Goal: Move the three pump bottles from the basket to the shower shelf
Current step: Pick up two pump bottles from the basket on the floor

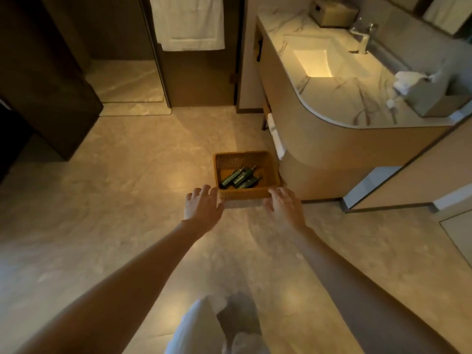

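An orange woven basket (231, 159) stands on the tiled floor beside the vanity. Three dark green pump bottles (240, 178) lie on their sides inside it, close together. My left hand (201, 206) hovers at the basket's near left corner with fingers spread and nothing in it. Near the front right corner, my right hand (284, 206) is also spread and holds nothing. Both arms are stretched forward. No shower shelf shows in this view.
A curved vanity (332, 139) with a marble top, sink (313, 61) and tap stands on the right, close to the basket. A glass shower door (153, 60) with a white towel (187, 21) hung on it is at the back. A dark cabinet (48, 80) is on the left.
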The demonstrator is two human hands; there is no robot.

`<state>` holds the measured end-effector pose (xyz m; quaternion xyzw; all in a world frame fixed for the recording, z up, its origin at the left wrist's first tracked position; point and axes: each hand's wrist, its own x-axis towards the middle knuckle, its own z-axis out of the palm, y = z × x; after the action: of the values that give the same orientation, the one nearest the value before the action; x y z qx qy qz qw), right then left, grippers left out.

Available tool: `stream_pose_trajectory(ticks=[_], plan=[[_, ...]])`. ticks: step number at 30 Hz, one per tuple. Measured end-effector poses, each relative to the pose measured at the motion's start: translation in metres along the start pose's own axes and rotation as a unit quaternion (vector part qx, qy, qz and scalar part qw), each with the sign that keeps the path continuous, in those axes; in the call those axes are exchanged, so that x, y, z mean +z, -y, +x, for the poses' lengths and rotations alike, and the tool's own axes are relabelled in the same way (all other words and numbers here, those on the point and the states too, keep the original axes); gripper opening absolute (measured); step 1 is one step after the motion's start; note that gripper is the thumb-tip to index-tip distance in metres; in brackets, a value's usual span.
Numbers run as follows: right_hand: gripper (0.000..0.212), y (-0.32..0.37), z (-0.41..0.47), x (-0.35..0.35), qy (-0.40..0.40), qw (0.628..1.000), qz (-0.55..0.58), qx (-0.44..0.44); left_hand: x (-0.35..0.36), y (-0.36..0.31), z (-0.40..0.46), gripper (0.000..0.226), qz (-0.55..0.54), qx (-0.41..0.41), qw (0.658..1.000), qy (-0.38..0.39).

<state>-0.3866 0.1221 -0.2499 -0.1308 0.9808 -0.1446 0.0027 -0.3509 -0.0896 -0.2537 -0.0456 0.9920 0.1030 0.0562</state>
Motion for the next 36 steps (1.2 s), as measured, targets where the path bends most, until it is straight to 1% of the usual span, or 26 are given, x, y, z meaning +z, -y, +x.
stream_pose_trajectory(ticks=[5, 9, 12, 16, 20, 24, 26, 30, 33, 36], plan=[[0.032, 0.015, 0.075, 0.040, 0.036, 0.999, 0.002, 0.001, 0.005, 0.042, 0.079, 0.050, 0.019, -0.008, 0.999, 0.031], [0.032, 0.028, 0.129, 0.070, 0.076, 0.995, 0.026, 0.057, -0.002, 0.078, 0.150, 0.050, 0.030, 0.018, 0.999, 0.039], [0.037, 0.037, 0.165, 0.086, 0.093, 0.992, 0.042, 0.074, -0.003, 0.097, 0.196, 0.049, 0.043, 0.033, 0.997, 0.061], [0.038, 0.037, 0.220, 0.104, 0.091, 0.991, 0.036, 0.096, 0.009, 0.113, 0.257, 0.050, 0.061, 0.047, 0.992, 0.100], [0.031, 0.027, 0.286, 0.129, 0.061, 0.991, 0.034, 0.116, 0.026, 0.121, 0.328, 0.050, 0.071, 0.069, 0.987, 0.129], [0.035, 0.011, 0.365, 0.161, 0.083, 0.991, 0.017, 0.107, 0.044, 0.130, 0.416, 0.051, 0.070, 0.075, 0.986, 0.131], [0.037, 0.001, 0.400, 0.179, 0.091, 0.989, 0.017, 0.118, 0.058, 0.132, 0.455, 0.050, 0.074, 0.088, 0.984, 0.139], [0.042, -0.019, 0.456, 0.224, 0.121, 0.982, 0.015, 0.147, 0.101, 0.137, 0.518, 0.047, 0.072, 0.122, 0.973, 0.181], [0.044, -0.035, 0.491, 0.270, 0.148, 0.975, 0.006, 0.168, 0.143, 0.145, 0.565, 0.047, 0.078, 0.145, 0.967, 0.196], [0.046, -0.052, 0.517, 0.326, 0.159, 0.970, 0.010, 0.184, 0.196, 0.154, 0.611, 0.050, 0.084, 0.172, 0.962, 0.197]])
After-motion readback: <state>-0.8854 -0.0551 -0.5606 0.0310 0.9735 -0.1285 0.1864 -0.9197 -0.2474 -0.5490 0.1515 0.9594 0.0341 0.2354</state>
